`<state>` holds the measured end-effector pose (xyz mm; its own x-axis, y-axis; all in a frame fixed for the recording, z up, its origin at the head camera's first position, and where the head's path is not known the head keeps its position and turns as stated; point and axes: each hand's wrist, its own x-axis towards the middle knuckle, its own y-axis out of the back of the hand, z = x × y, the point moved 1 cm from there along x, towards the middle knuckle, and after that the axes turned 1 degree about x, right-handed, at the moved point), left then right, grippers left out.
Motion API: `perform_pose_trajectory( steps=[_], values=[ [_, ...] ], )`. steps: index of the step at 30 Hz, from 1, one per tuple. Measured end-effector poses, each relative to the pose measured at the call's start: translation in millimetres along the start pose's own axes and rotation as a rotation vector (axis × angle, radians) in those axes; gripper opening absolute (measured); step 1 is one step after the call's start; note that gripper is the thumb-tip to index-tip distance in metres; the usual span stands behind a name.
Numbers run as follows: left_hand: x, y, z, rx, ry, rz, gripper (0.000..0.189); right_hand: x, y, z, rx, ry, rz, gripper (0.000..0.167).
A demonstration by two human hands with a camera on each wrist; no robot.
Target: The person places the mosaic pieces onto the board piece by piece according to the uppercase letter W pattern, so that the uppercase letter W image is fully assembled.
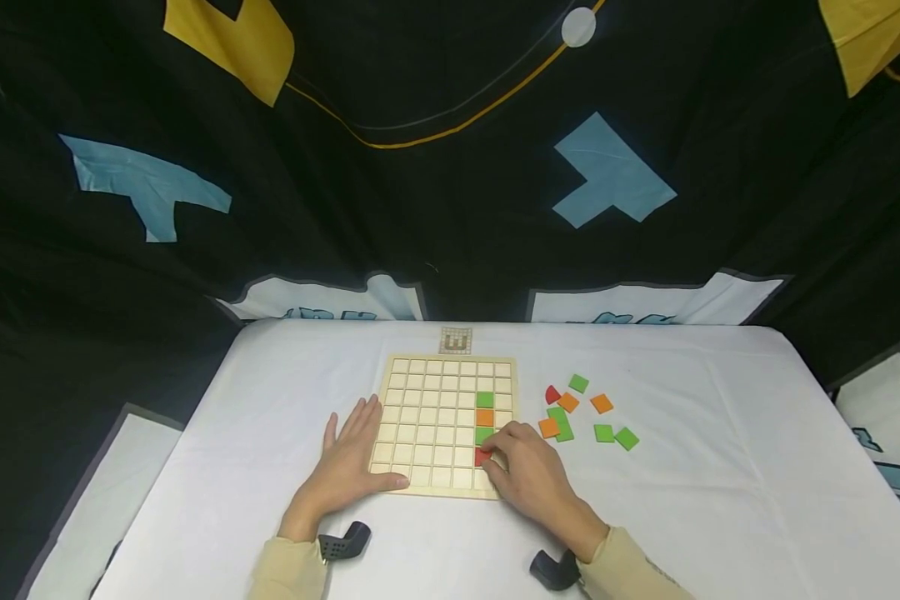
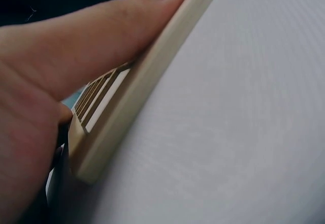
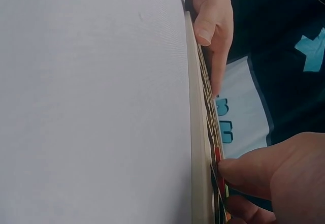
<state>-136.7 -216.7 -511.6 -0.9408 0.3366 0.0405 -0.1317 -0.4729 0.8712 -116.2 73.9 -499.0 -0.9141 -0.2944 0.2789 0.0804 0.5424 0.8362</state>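
Though half-hidden, red tile (image 1: 479,457) apparently in pinch of right hand (image 1: 531,472), left hand (image 1: 348,463) outspread against board (image 1: 450,492).

A curtained-off recording corner, the kind found in a studio or lab, though the building around it cannot be told. Black fabric (image 1: 420,217) hangs in soft folds behind and along both sides of a surface (image 1: 720,467) draped in lightly creased white cloth (image 1: 690,517). Printed across the fabric are yellow shapes (image 1: 251,50), light-blue shapes (image 1: 618,177), an orange line (image 1: 397,147) and white patches (image 1: 660,302) with blue markings. A black left-wrist camera (image 1: 347,542) and a matching right-wrist camera (image 1: 555,572) mark the spot as one fitted out for filming work at the surface.
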Motion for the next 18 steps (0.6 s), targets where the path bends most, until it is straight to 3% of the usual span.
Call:
perform_pose_trajectory(
  steps=[11,18],
  values=[
    [0.6,0.3,0.5,0.004,0.000,0.000,0.128,1.4,-1.9,1.8,0.029,-0.003,0.011,0.010],
    [0.7,0.0,0.4,0.013,-0.007,0.005,0.128,2.1,3.2,3.6,0.085,-0.063,-0.023,0.011]
  ],
)
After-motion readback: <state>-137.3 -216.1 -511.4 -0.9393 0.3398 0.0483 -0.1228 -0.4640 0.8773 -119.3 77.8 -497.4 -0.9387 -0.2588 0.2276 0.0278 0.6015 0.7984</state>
